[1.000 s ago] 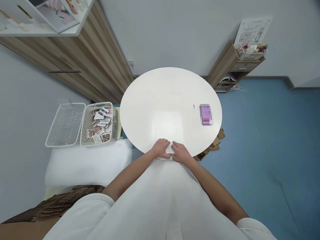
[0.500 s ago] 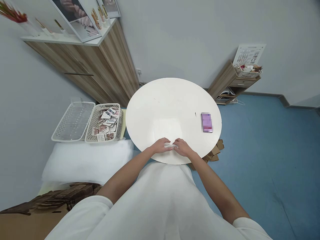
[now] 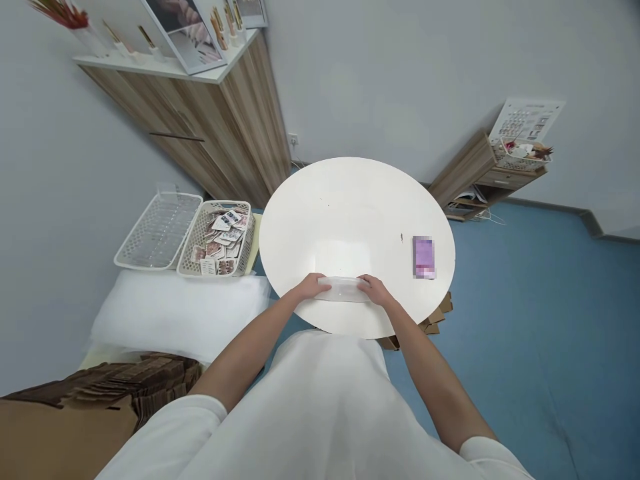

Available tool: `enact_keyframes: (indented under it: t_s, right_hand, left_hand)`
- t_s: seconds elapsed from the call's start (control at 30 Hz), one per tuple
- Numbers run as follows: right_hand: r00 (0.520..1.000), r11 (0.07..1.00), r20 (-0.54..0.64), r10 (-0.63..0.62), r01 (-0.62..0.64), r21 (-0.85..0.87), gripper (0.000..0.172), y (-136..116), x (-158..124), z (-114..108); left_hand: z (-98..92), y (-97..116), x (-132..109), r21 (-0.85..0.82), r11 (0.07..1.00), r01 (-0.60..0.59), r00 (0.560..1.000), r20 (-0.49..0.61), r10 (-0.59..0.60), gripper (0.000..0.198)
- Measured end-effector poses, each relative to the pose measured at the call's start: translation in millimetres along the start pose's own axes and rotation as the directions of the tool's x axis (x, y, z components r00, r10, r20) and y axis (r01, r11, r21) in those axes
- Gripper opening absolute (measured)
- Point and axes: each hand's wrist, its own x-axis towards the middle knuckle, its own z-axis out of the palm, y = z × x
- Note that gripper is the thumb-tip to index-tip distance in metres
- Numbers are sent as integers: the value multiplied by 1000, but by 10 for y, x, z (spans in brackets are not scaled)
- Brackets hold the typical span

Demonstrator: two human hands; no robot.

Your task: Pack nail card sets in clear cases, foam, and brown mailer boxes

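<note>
A thin, translucent white sheet [image 3: 343,289] spans the gap between my hands near the front edge of the round white table [image 3: 360,193]. Its far edge looks thicker, perhaps rolled or folded; I cannot tell which. My left hand [image 3: 311,287] grips the left end, fingers on the far side and thumb on the near side. The right end is pinched by my right hand [image 3: 375,289] in the same manner. Right of my hands, a purple blurred packet [image 3: 424,257] lies on the table, with a small dark object [image 3: 401,237] beside it.
To the left stand a white basket of small printed cards [image 3: 215,240] and another basket with clear plastic pieces [image 3: 159,230]. A stack of white translucent sheets [image 3: 180,310] lies nearer, above brown cardboard [image 3: 65,427]. A wooden cabinet [image 3: 245,127] and a low shelf [image 3: 465,167] flank the table.
My hands have moved apart sideways, and the small whitish bundle between them now shows as a wider, flat sheet. The camera view has shifted slightly.
</note>
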Motion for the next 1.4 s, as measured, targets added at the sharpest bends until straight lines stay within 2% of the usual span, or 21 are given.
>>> enact_keyframes:
  t_s: [0.1, 0.2, 0.27, 0.33, 0.37, 0.4, 0.47, 0.5, 0.57, 0.67, 0.83, 0.97, 1.1, 1.23, 1.33, 1.4]
  right_hand:
    - [995, 997, -80, 66, -64, 32, 27, 89, 32, 37]
    - [964, 993, -244, 107, -116, -23, 38, 148, -3, 95]
    - [919, 986, -392, 40, -99, -132, 45, 147, -55, 133]
    - [880, 957, -461, -113, -28, -289, 47, 113, -106, 162]
    - [881, 927, -426, -204, 35, -372, 46, 87, -125, 174]
    - [893, 886, -342, -292, 118, -448, 46, 59, -137, 186]
    - [903, 782, -105, -417, 299, -547, 47, 6, -136, 215]
    - [895, 735, -1, -445, 365, -572, 48, -16, -125, 233]
    - [891, 684, 99, -443, 407, -606, 46, -56, -89, 277]
    - [919, 685, 85, -386, 347, -641, 40, -124, -57, 342]
    - [944, 714, 104, -313, 306, -630, 30, -225, -247, 450]
    - [959, 798, 127, -254, 282, -533, 30, -215, -547, 572]
    - [975, 897, 98, -199, 222, -382, 32, -179, -720, 595]
    - [979, 959, 30, -203, 205, -197, 26, -167, -662, 448]
    - [989, 987, 6, -148, 148, -61, 27, -145, -540, 326]
    - [996, 996, 12, -84, 84, 5, 32, -120, -458, 273]
  left_hand:
    - [-16, -74, 50, 119, 988, 99, 994, -64, -92, 22]
    - [3, -90, 46, 192, 968, 160, 984, -105, -142, 17]
    - [35, -50, 3, 245, 950, 194, 972, -181, -152, 27]
    - [81, 23, -52, 343, 925, 165, 950, -306, -56, 49]
    - [107, 63, -76, 411, 905, 107, 937, -345, 46, 59]
    - [135, 101, -94, 481, 877, 7, 930, -325, 171, 66]
    - [192, 154, -106, 583, 780, -228, 911, -155, 382, 70]
    - [218, 166, -100, 606, 727, -325, 898, -45, 439, 70]
    - [262, 165, -75, 640, 659, -394, 891, 91, 445, 67]
    - [296, 142, -57, 686, 618, -384, 899, 123, 421, 60]
    - [281, 109, -229, 702, 532, -474, 851, 209, 482, 50]
    - [257, 50, -425, 622, 569, -538, 839, 324, 438, 48]
    - [220, 40, -456, 550, 637, -539, 841, 383, 382, 47]
    - [111, 60, -373, 463, 780, -422, 904, 281, 323, 45]
    - [-14, 16, -310, 293, 896, -333, 941, 172, 292, 46]
    - [-85, -37, -265, 158, 948, -277, 956, 145, 255, 46]
